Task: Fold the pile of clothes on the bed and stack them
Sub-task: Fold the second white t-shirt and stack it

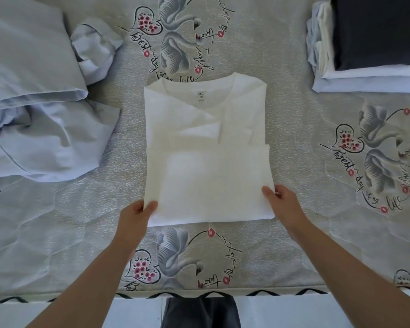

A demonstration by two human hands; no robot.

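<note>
A white T-shirt (pixel 206 147) lies in the middle of the bed, collar away from me, sleeves folded in and its lower part folded up over the body. My left hand (pixel 137 216) pinches the near left corner of the fold, thumb on top. My right hand (pixel 282 202) pinches the near right corner the same way. A stack of folded clothes (pixel 365 48), dark one on top over white and pale blue ones, sits at the far right. A loose pile of pale blue clothes (pixel 38 110) lies at the left.
The bed cover (pixel 305 209) is grey with swan and heart prints. Its near edge (pixel 270 293) runs across the bottom, with pale floor and my dark trousers (pixel 199 313) below it.
</note>
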